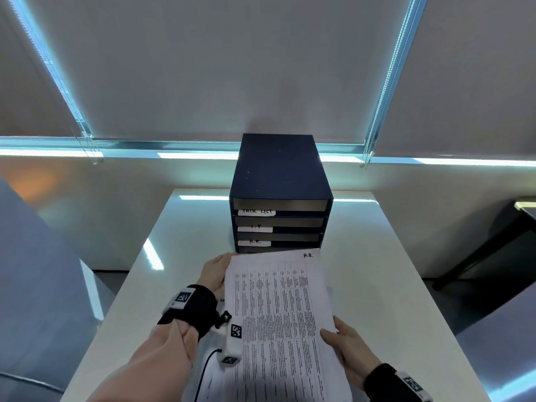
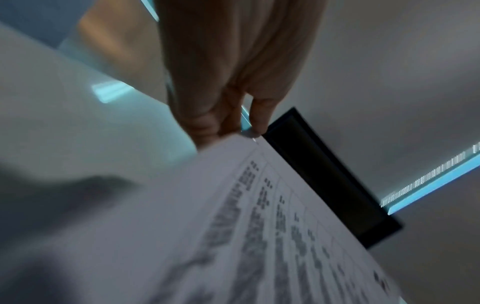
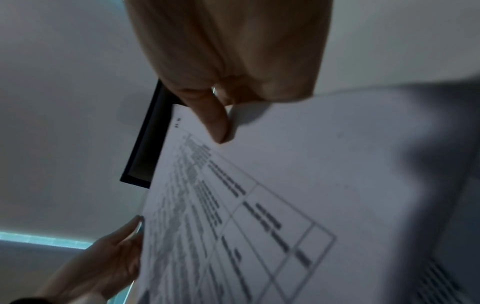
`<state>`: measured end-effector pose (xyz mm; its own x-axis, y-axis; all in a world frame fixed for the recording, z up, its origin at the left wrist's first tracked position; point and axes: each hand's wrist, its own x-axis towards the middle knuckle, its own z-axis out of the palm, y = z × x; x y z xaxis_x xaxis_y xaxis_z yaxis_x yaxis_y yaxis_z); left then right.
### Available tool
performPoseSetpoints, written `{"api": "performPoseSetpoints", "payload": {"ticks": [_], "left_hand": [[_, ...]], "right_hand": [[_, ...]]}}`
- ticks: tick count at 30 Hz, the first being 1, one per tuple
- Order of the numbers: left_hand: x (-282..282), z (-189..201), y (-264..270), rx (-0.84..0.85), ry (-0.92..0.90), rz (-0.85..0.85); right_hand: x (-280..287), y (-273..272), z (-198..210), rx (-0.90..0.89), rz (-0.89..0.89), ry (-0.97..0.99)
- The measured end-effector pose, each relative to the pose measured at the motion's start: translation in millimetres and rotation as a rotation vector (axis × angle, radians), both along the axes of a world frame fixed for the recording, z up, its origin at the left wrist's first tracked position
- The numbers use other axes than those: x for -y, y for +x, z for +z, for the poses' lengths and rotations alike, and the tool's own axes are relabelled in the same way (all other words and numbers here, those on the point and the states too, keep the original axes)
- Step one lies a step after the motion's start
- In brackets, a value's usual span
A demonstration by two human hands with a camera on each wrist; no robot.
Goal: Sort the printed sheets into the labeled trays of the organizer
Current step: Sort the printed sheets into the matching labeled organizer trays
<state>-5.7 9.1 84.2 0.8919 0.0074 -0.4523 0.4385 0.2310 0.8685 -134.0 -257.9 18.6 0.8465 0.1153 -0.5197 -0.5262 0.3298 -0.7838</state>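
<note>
Head view puts the dark blue organizer point(image 1: 280, 195) at the centre of the frame, at the far end of the white table point(image 1: 391, 271), with three labelled trays: "TASK LIST" point(image 1: 256, 212) on top, "I.T" point(image 1: 255, 228) under it and "H.R." point(image 1: 254, 242) lowest. I see no sheets in any of the three openings, though their depths are shadowed, so I judge the sorting to be at or near its start.

I have a printed sheet point(image 1: 281, 309) lifted in the lower centre of the frame, its far edge just in front of the organizer's base. It carries a handwritten "H.R." point(image 1: 308, 255) at its upper right corner. My left hand point(image 1: 214, 274) grasps its left edge near the far corner; in the left wrist view the fingers point(image 2: 207, 121) curl round that edge. My right hand point(image 1: 348, 346) pinches the right edge nearer to me, thumb on top, as the right wrist view also shows.

More printed paper shows under the lifted sheet at the bottom of the frame; how many sheets remain I cannot tell. By its mark, this sheet belongs in the lowest labelled tray, and the rest are left to be read and filed.
</note>
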Motion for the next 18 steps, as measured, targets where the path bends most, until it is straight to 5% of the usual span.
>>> {"api": "performPoseSetpoints", "payload": {"ticks": [5, 11, 18], "left_hand": [[2.0, -46.0, -18.7, -0.219, 0.155, -0.264], [8.9, -65.1, -26.1, -0.205, -0.032, -0.217], [18.3, -64.8, 7.1, -0.225, -0.008, -0.315]], "right_hand": [[9.4, 40.8, -30.9, -0.134, -0.040, -0.144], [14.4, 118.7, -32.2, -0.148, 0.012, -0.259], [14.2, 204.3, -3.5, -0.009, 0.005, -0.355]]}}
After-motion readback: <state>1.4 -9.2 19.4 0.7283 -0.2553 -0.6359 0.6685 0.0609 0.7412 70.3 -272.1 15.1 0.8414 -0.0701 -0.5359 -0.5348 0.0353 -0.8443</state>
